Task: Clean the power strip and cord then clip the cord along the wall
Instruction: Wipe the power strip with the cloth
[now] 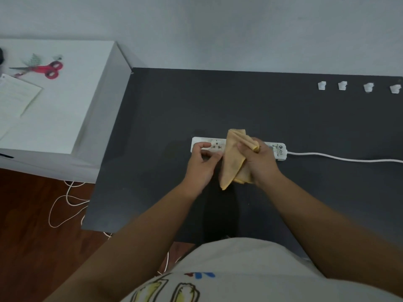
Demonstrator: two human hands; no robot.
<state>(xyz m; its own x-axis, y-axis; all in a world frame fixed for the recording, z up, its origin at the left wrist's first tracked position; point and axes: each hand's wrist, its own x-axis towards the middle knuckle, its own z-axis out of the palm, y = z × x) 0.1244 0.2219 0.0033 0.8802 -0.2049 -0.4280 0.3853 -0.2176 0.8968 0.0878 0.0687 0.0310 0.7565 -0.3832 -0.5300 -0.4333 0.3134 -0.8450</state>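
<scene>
Both hands at mid-table: left hand pinches power strip, right hand grips cloth.

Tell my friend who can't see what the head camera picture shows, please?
A person's right hand wipes a white power strip with a yellow cloth while the left hand steadies it on a dark table. Four white clips lie near the wall.

On the dark bench the left hand pinches the white power strip at its left end, while the right hand grips a tan cloth over its middle. Its cord trails right.
</scene>
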